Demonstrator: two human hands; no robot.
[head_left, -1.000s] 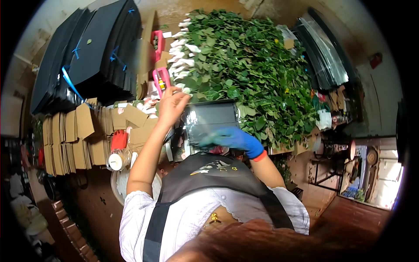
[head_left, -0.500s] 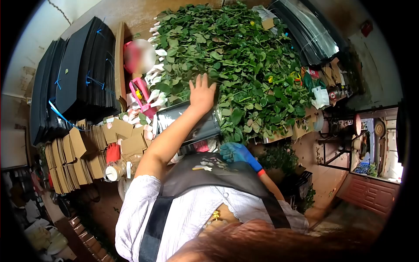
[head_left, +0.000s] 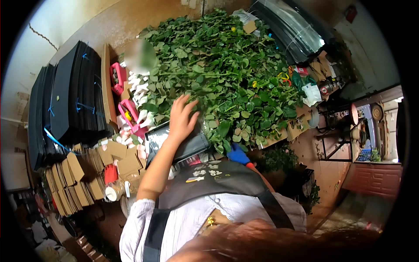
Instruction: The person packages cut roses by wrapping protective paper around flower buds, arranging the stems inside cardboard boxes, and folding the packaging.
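The left hand [head_left: 181, 117] lay with its fingers spread and unclenched, palm down, on the near edge of the heap of leafy stems [head_left: 222, 74], seemingly to press or part the foliage and feel for a stem, gripping nothing. Just under the heel of that hand sat the dark sleeve [head_left: 176, 142], tilted against the person's apron, kept close below the fingers so a stem could go straight into it. The right hand [head_left: 238, 153], in a blue glove, was tucked beneath the overhanging leaves; whether its fingers were closed could not be told. Half a second before, the left hand had reached farther up into the greenery; by now it had drawn back toward the sleeve, and the gloved hand showed less.
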